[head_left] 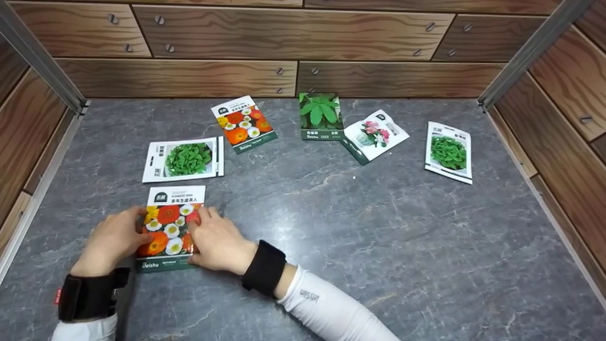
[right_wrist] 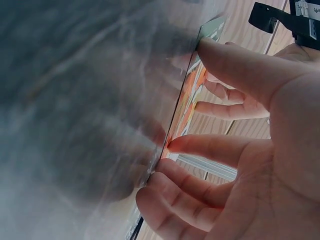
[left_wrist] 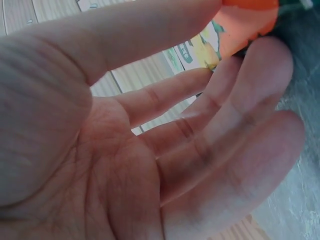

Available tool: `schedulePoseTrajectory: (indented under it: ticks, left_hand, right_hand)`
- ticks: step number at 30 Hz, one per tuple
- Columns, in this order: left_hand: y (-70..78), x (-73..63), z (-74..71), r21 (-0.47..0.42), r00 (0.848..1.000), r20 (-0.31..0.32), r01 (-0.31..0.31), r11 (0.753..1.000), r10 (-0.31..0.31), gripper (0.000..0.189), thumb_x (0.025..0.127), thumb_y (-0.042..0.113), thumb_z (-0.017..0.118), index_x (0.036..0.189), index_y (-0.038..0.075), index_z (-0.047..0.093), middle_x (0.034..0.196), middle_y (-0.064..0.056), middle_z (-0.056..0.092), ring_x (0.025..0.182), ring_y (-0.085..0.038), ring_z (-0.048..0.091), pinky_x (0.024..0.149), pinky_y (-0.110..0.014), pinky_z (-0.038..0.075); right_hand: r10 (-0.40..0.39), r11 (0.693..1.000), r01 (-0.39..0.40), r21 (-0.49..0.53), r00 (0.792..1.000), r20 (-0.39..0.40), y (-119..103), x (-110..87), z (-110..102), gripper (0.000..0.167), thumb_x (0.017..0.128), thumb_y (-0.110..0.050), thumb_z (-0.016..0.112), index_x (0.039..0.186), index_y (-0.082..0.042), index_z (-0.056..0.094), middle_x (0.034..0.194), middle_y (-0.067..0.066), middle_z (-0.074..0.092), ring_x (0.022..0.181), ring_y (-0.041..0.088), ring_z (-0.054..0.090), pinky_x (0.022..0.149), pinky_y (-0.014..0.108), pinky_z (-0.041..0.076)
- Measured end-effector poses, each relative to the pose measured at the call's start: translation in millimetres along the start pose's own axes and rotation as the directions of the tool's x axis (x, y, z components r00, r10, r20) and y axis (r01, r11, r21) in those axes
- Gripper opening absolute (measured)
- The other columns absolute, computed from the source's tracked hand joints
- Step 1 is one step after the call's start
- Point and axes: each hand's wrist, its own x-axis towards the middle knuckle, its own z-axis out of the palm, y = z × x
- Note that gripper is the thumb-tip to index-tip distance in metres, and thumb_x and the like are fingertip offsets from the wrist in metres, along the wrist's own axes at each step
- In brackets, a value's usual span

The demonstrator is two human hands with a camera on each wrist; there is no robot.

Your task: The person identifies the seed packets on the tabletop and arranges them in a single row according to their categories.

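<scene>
A flower seed packet (head_left: 173,229) with orange and white blooms lies face up at the left front of the table, its white end away from me. My left hand (head_left: 111,237) is at its left edge, the thumb resting on the printed face and the fingertips beside the edge. Along the right edge, my right hand (head_left: 218,239) touches the packet with thumb and fingertips, one fingertip on the face. In the left wrist view, the packet's orange corner (left_wrist: 245,25) shows by the thumb. The right wrist view shows the packet (right_wrist: 212,30) nearly edge-on against the table.
A green-leaf packet (head_left: 189,158) lies sideways just beyond. Farther back are another orange-flower packet (head_left: 244,124), a dark green leaf packet (head_left: 321,116) touching a pink-flower packet (head_left: 376,136), and a second green-leaf packet (head_left: 448,151) at right. Wood-patterned walls (head_left: 189,78) enclose the table.
</scene>
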Motion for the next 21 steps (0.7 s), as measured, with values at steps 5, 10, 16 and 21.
schedulePoseTrajectory:
  ticks: [5, 10, 16, 21]
  left_hand:
    - [0.1, 2.4, 1.2, -0.001, 1.0, -0.002, -0.005, 1.0, 0.005, 0.065, 0.091, 0.014, 0.076, 0.142, -0.017, 0.049, 0.107, -0.032, 0.069, 0.094, -0.044, 0.063, 0.082, -0.058, 0.052]
    - [2.4, 3.5, 0.9, 0.009, 1.0, -0.014, -0.019, 1.0, 0.019, 0.063, 0.091, 0.012, 0.075, 0.141, -0.018, 0.05, 0.106, -0.031, 0.07, 0.09, -0.04, 0.064, 0.078, -0.053, 0.053]
    - [2.2, 2.3, 2.5, 0.009, 0.999, -0.017, -0.029, 1.0, 0.029, 0.059, 0.092, 0.013, 0.075, 0.139, -0.016, 0.053, 0.104, -0.029, 0.069, 0.088, -0.038, 0.064, 0.074, -0.049, 0.052]
    - [2.3, 1.1, 2.8, 0.004, 0.999, -0.028, -0.024, 1.0, 0.024, 0.061, 0.092, 0.015, 0.074, 0.14, -0.015, 0.053, 0.109, -0.033, 0.068, 0.092, -0.044, 0.065, 0.076, -0.051, 0.053]
  right_hand:
    - [-0.001, 1.0, 0.001, -0.003, 1.0, 0.011, 0.1, -0.7, -0.2, 0.078, 0.092, -0.059, 0.074, 0.151, -0.012, 0.055, 0.142, 0.006, 0.057, 0.127, 0.016, 0.054, 0.105, 0.028, 0.056]
    - [0.0, 1.0, 0.0, 0.009, 1.0, 0.001, 1.1, -2.1, -0.3, 0.077, 0.092, -0.059, 0.074, 0.15, -0.012, 0.055, 0.142, 0.006, 0.057, 0.127, 0.017, 0.055, 0.105, 0.028, 0.057]
    - [0.001, 1.0, -0.001, 0.019, 1.0, -0.003, 1.1, -3.1, -0.7, 0.076, 0.092, -0.058, 0.074, 0.15, -0.013, 0.055, 0.141, 0.006, 0.057, 0.126, 0.017, 0.055, 0.105, 0.029, 0.057]
    - [-0.007, 1.0, 0.007, 0.023, 1.0, -0.006, 2.2, -4.4, -0.7, 0.07, 0.092, -0.057, 0.074, 0.145, -0.014, 0.059, 0.136, 0.005, 0.058, 0.122, 0.016, 0.054, 0.096, 0.026, 0.059]
